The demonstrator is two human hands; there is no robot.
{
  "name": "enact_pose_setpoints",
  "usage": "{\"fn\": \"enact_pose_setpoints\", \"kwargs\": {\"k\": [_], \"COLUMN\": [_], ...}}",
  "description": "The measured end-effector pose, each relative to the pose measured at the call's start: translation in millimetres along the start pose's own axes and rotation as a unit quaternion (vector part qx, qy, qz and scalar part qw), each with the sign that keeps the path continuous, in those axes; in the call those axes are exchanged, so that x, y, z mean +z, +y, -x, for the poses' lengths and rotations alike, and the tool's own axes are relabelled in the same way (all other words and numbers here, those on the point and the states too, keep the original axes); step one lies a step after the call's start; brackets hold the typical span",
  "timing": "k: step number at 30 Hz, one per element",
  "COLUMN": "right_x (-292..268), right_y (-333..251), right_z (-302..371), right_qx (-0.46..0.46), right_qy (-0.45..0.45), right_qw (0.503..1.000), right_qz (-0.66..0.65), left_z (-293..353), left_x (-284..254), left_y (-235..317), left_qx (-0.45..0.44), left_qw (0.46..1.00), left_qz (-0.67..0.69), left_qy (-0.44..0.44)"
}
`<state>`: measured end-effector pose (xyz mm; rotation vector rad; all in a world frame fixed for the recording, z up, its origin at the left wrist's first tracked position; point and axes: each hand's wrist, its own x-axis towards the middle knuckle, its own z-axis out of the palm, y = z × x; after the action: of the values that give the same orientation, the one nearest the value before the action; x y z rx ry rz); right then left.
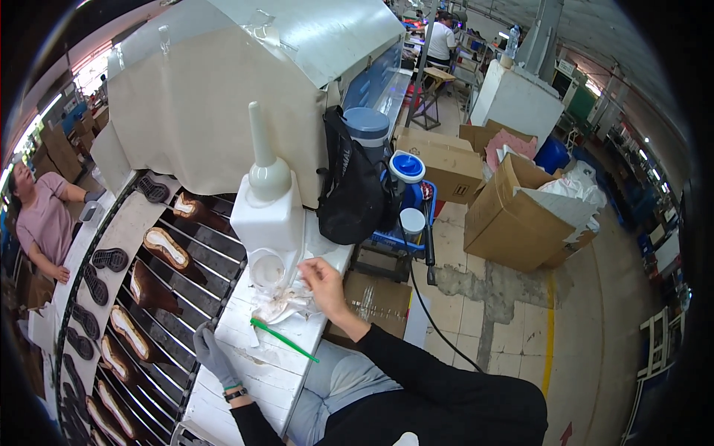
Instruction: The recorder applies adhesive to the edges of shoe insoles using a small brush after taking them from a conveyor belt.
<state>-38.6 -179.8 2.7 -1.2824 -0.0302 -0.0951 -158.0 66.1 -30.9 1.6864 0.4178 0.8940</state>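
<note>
My left hand (214, 358), in a grey glove, rests at the edge of the white bench (223, 398) beside the conveyor rods. Its fingers are stretched out and I see nothing in them. Bare, my right hand (326, 288) is bent over crumpled white tissue (286, 305), thumb and forefinger pinched together; anything between them is too small to tell. Just left of that hand is a round translucent cup (266, 269), in front of a white container (266, 215) with a bulbous long-necked bottle (262, 160) upended in it. A thin green stick (284, 340) lies near the tissue.
Brown shoe uppers (132, 333) lie on the conveyor rods, with black soles (95, 285) along the far-left ledge. A black bag (353, 182) and blue crate (394, 241) stand right of the bench. Cardboard boxes (513, 215) sit on the floor. A co-worker (50, 215) stands opposite.
</note>
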Motion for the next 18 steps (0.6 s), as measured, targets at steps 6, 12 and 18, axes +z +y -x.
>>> {"fn": "enact_pose_setpoints", "kwargs": {"k": [6,12,18], "right_x": [50,58,57], "right_y": [-5,10,10], "right_z": [51,80,79], "right_qx": [0.042,0.03,0.075], "right_qy": [-0.23,-0.295,-0.305], "right_qw": [0.97,0.955,0.949], "right_qz": [-0.065,0.0,0.01], "left_z": [26,46,48], "left_x": [38,39,38], "left_y": [48,19,22], "left_qx": [0.213,0.207,0.208], "left_qw": [0.968,0.959,0.961], "left_qz": [-0.09,-0.112,-0.14], "left_qy": [-0.094,-0.155,-0.121]}}
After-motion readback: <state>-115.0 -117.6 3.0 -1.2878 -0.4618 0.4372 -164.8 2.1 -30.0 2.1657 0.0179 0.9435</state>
